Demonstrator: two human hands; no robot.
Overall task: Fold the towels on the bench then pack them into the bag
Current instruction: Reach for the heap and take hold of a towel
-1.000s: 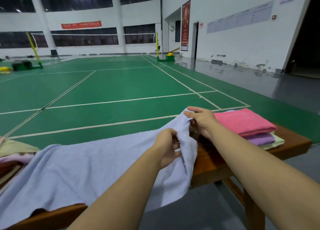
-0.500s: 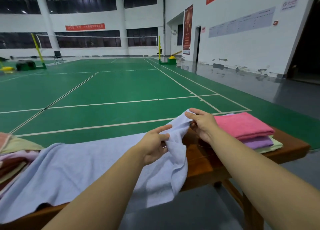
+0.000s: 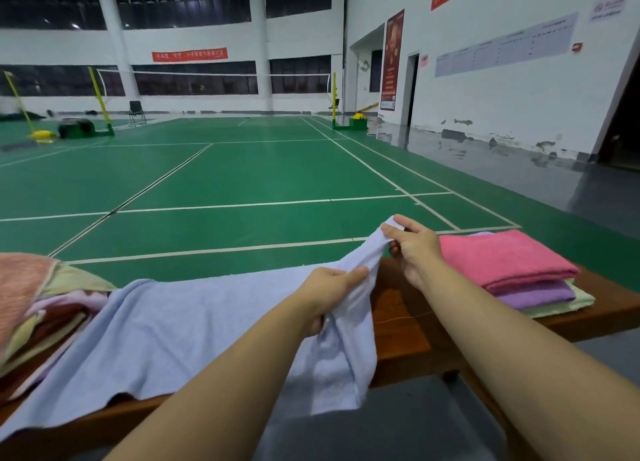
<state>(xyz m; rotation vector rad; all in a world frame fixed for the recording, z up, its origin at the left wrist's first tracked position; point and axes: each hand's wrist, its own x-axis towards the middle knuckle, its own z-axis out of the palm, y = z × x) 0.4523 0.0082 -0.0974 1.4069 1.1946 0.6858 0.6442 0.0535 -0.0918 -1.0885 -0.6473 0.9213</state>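
Head-worn view, looking forward-down, near bench (image 3: 408,336), court beyond

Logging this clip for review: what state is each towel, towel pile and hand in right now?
Light blue towel: unfolded, spread along the bench, right end lifted, near edge hanging over.
Left hand: grips the blue towel's edge.
Right hand: pinches the towel's raised corner.
Pink towel: folded, top of the right stack.
Purple towel: folded, under the pink one.
Pale green towel: folded, bottom of the stack.
Left pile: rumpled, unfolded towels.
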